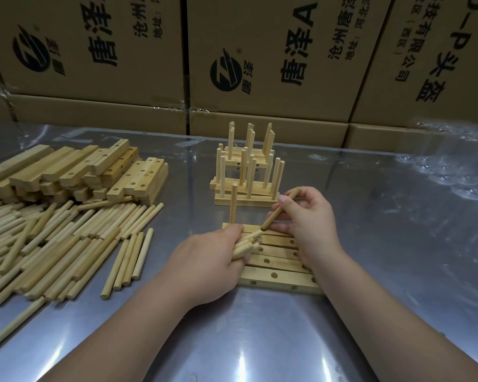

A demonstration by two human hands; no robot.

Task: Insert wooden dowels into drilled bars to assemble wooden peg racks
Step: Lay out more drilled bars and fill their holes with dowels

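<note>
The drilled bars [276, 264] lie side by side on the steel desk [260, 340], holes facing up. The left hand [210, 260] grips a bundle of dowels [246, 244] over their left ends. The right hand [307, 216] pinches a single dowel [280, 209], tilted, its lower end at a hole in the farthest bar. One upright dowel [233, 204] stands in that bar. Loose dowels [66, 235] and spare bars [75, 172] lie left. Finished racks [246, 172] are stacked beyond, in front of cardboard boxes [94, 51].
</note>
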